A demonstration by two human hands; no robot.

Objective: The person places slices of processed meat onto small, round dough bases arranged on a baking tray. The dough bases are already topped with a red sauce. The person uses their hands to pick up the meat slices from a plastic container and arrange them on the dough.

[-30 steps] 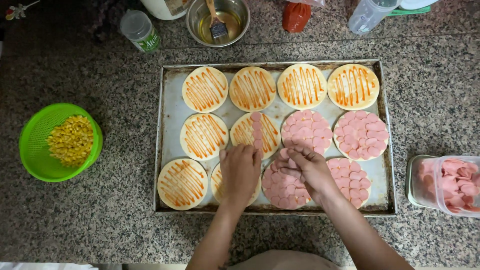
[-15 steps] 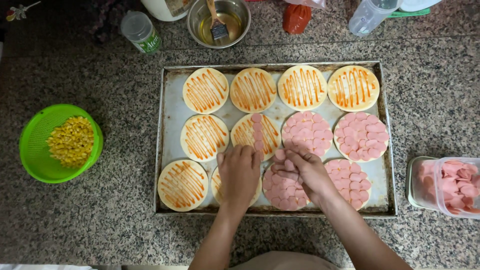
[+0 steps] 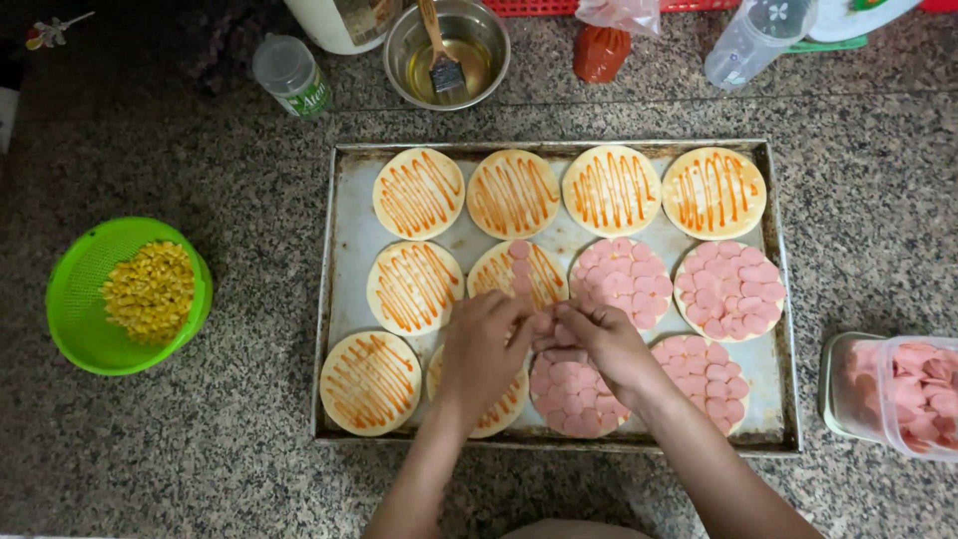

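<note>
Meeting over the tray (image 3: 339,299), the left hand (image 3: 484,349) and right hand (image 3: 599,344) pinch sausage slices (image 3: 544,324) together above the half-covered middle base (image 3: 519,274). Corn strainer (image 3: 75,299) sits left, slice tub (image 3: 898,394) right, oil bowl (image 3: 399,45) behind.

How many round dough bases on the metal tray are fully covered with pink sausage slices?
4: middle row, third and fourth; front row, third, partly under the hands, and fourth. None seem hidden.

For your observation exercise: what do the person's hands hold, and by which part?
Both hands, left hand and right hand, pinch pink sausage slices at the fingertips, by their edges.
</note>
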